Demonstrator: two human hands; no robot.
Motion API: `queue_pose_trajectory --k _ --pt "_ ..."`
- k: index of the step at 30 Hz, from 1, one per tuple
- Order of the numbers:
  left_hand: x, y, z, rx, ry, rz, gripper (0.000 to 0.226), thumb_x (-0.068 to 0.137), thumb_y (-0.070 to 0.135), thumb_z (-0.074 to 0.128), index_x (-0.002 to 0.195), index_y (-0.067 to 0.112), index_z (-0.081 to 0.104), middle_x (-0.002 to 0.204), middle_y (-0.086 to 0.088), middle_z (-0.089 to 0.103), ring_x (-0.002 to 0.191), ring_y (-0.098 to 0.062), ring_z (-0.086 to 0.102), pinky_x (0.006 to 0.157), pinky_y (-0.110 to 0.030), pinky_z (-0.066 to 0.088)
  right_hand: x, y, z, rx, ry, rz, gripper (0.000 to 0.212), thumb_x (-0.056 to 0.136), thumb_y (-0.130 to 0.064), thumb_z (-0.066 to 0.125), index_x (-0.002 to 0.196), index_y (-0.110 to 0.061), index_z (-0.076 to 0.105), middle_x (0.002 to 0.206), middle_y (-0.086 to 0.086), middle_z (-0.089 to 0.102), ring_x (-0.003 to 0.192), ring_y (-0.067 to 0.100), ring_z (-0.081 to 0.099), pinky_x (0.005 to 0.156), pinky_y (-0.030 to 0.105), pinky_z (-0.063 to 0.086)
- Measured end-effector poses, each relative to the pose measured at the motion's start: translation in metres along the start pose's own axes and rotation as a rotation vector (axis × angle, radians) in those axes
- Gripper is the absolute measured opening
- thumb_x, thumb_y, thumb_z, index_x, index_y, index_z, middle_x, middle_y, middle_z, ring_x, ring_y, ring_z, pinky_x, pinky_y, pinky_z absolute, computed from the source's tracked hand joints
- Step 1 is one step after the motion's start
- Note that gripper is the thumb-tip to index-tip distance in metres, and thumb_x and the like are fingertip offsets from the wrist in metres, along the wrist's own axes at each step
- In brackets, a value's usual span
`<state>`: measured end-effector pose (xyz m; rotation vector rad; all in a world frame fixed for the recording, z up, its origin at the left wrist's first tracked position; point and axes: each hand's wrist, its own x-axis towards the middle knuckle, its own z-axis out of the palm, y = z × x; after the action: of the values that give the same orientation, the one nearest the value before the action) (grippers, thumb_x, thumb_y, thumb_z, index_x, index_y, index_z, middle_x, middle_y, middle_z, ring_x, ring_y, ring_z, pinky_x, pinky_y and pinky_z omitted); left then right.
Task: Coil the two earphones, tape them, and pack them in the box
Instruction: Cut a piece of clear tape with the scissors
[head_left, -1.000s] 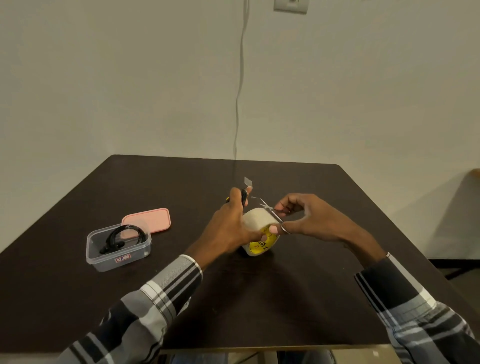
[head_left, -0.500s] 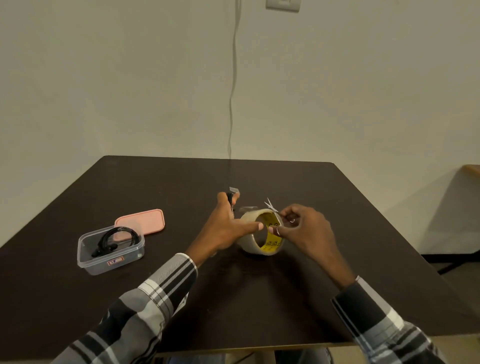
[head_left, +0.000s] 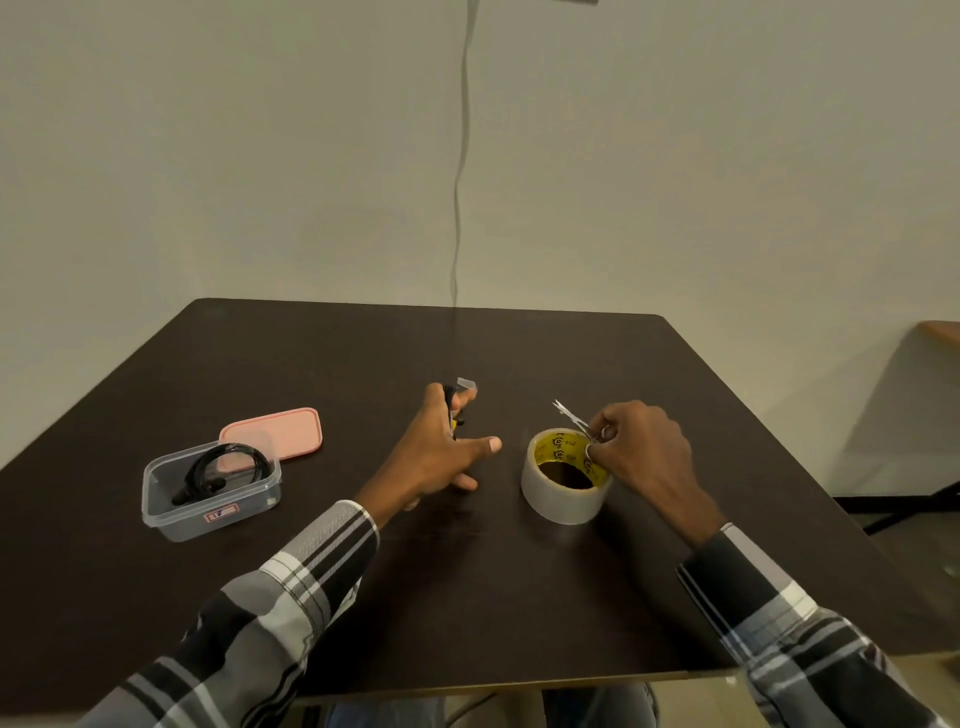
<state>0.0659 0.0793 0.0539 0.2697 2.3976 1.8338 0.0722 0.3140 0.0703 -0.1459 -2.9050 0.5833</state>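
My left hand (head_left: 441, 447) pinches a coiled black earphone (head_left: 450, 410) between thumb and forefinger, and a short clear piece of tape (head_left: 466, 384) sticks up from the fingertip. Its other fingers are spread over the table. My right hand (head_left: 641, 452) grips small silver scissors (head_left: 574, 418), blades pointing up and left, just above the tape roll (head_left: 563, 475), which lies flat with its yellow core showing. A clear plastic box (head_left: 210, 488) at the left holds another coiled black earphone (head_left: 221, 467).
A pink lid (head_left: 272, 434) lies behind the box on the dark table (head_left: 467, 582). A thin cable (head_left: 460, 182) hangs down the wall to the table's far edge. A wooden ledge (head_left: 940, 330) shows at the far right.
The tape roll has gone from standing on edge between both hands to lying flat under my right hand. My left hand has let go of the roll and moved left, still holding the earphone and cut tape.
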Motion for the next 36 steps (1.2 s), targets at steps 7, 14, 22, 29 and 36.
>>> queue_pose_trajectory --k 7,14,22,29,36 --pt "-0.003 0.006 0.002 -0.112 0.025 0.051 0.014 0.1 0.023 0.051 0.103 0.021 0.038 0.152 0.006 0.04 0.092 -0.02 0.073 0.046 -0.028 0.054 -0.011 -0.01 -0.029 -0.138 -0.04 -0.026 0.033 0.082 -0.04 0.078 0.109 -0.021 0.076 0.093 -0.004 0.071 0.078 0.009 0.059 0.058 0.022 0.041" --pt "-0.007 0.016 0.001 -0.127 -0.001 0.023 0.018 0.1 0.039 0.045 0.096 0.023 0.038 0.141 0.002 0.051 0.084 -0.019 0.075 0.039 -0.019 0.04 -0.018 -0.025 -0.032 0.045 -0.273 0.008 0.033 0.07 -0.036 0.088 0.089 -0.018 0.068 0.081 -0.006 0.068 0.065 0.004 0.062 0.049 0.015 0.04" --pt "-0.016 0.032 -0.008 -0.283 -0.023 -0.012 0.026 0.101 0.039 0.044 0.095 0.014 0.039 0.131 0.006 0.063 0.075 -0.029 0.075 0.037 -0.016 0.022 -0.008 -0.033 -0.019 -0.012 -0.329 -0.028 0.019 0.08 -0.017 0.082 0.072 -0.013 0.065 0.07 0.004 0.07 0.057 0.012 0.07 0.056 0.021 0.058" --pt "-0.019 0.037 -0.02 -0.353 -0.07 -0.018 0.038 0.099 0.05 0.038 0.105 0.012 0.04 0.121 0.005 0.07 0.061 -0.022 0.071 0.034 -0.014 0.025 -0.001 -0.028 -0.022 -0.049 -0.443 -0.038 0.005 0.085 -0.01 0.072 0.081 -0.011 0.071 0.078 0.003 0.072 0.063 0.011 0.071 0.056 0.018 0.055" --pt "-0.018 0.038 -0.022 -0.419 -0.085 -0.008 0.041 0.099 0.048 0.039 0.111 0.009 0.037 0.119 -0.002 0.071 0.048 -0.016 0.063 0.032 -0.013 0.026 -0.004 -0.027 -0.018 -0.059 -0.391 -0.062 0.009 0.082 -0.011 0.076 0.079 -0.013 0.068 0.08 0.003 0.071 0.06 0.011 0.067 0.055 0.017 0.054"
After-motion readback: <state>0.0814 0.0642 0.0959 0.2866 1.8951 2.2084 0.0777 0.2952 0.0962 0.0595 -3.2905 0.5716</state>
